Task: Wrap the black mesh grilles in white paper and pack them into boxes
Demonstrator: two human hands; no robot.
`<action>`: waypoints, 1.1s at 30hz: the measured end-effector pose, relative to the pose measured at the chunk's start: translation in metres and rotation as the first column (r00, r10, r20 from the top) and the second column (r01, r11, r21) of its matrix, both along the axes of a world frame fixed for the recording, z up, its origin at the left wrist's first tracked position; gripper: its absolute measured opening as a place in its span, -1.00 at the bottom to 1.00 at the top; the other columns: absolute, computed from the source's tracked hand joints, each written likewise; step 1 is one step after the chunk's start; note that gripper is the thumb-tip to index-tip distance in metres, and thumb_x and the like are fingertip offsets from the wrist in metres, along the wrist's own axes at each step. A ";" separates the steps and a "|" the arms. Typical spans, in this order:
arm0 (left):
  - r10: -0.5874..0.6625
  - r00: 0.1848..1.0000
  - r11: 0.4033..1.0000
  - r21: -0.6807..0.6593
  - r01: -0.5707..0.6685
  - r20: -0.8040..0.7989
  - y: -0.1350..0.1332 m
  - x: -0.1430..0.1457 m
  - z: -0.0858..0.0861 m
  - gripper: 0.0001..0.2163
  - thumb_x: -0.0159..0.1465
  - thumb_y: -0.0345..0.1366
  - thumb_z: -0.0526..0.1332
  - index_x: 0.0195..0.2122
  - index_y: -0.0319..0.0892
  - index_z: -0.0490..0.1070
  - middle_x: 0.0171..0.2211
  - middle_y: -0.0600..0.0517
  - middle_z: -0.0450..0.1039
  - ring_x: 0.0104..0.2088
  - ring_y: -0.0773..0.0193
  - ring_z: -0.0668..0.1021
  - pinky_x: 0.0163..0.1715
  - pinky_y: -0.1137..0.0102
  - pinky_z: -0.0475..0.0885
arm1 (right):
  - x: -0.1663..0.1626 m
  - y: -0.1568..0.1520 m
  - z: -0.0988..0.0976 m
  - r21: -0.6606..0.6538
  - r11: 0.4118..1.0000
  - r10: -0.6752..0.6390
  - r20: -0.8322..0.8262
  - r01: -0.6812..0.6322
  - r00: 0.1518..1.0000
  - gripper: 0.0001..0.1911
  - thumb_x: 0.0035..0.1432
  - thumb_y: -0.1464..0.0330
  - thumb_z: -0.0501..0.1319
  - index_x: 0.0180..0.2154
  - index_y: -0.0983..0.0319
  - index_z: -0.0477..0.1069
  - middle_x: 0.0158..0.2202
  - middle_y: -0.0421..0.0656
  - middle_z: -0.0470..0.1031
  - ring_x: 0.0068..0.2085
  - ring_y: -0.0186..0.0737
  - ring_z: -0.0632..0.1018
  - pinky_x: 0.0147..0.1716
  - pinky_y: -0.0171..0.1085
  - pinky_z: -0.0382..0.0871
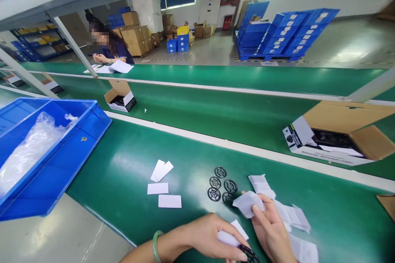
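My left hand (210,234), with a green bangle at the wrist, pinches a black round spoked disc (250,256) at the bottom edge of the view. A white card (228,238) shows at the same hand's fingers; whether it is held or lies beneath, I cannot tell. My right hand (270,228) is closed on a thin white pouch (248,204). Several more black spoked discs (215,182) lie on the green bench just beyond my hands. More white pouches (291,215) lie beside and behind my right hand. To the left are several loose white cards (169,201).
A blue bin (83,139) with clear plastic bags (33,148) stands at left. Beyond a white rail (197,135), a green belt (191,107) carries open printed boxes (333,154) with black items inside. A person (108,45) works across the line.
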State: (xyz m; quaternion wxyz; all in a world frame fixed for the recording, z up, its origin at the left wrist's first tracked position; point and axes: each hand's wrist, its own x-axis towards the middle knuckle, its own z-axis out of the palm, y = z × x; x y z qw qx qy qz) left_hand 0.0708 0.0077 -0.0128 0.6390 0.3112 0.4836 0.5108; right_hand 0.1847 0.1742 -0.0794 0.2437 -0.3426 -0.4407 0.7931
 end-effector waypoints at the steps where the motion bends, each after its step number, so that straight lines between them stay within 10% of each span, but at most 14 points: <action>1: 0.019 1.000 1.000 0.006 -0.019 0.004 -0.001 -0.002 0.003 -0.24 -0.12 0.28 0.29 -0.12 -0.33 0.54 -0.51 0.00 0.37 -0.54 0.42 0.42 -0.47 0.48 0.39 | -0.001 -0.001 0.000 0.008 1.000 -0.011 0.008 0.011 1.000 -0.37 -0.17 0.10 0.50 -0.11 0.11 0.29 -0.11 -0.12 0.46 -0.08 -0.09 0.48 -0.11 -0.22 0.39; 11: 0.229 0.944 0.936 0.321 -0.146 -0.237 0.000 -0.018 0.013 -0.77 0.14 -0.23 0.30 -0.35 -0.34 0.57 -0.45 -0.04 0.44 -0.43 0.37 0.39 -0.35 0.48 0.29 | -0.012 -0.005 -0.002 0.096 0.992 -0.075 -0.037 0.078 0.997 -0.37 -0.05 0.08 0.44 -0.01 0.08 0.26 -0.08 -0.13 0.45 -0.01 -0.16 0.44 -0.05 -0.30 0.32; 23: 0.247 0.966 0.968 0.076 -0.241 -0.081 0.002 -0.020 -0.003 -0.68 0.09 -0.14 0.36 -0.29 -0.34 0.56 -0.55 0.01 0.37 -0.63 0.47 0.31 -0.63 0.56 0.18 | -0.011 -0.004 -0.002 0.001 0.998 0.067 -0.118 -0.068 0.991 -0.38 0.05 0.10 0.39 0.05 0.08 0.18 -0.10 -0.05 0.46 -0.01 -0.03 0.45 -0.09 -0.13 0.37; 33: 0.491 0.871 0.871 0.041 -0.490 -0.027 0.005 -0.037 -0.009 -0.53 0.02 0.02 0.39 -0.25 -0.33 0.48 -0.64 0.10 0.30 -0.64 0.45 0.32 -0.57 0.50 0.26 | -0.014 0.001 0.008 -0.044 0.998 -0.046 -0.123 0.041 0.991 -0.41 -0.05 0.07 0.43 -0.05 0.13 0.30 -0.09 -0.06 0.45 -0.02 -0.01 0.45 -0.04 -0.09 0.33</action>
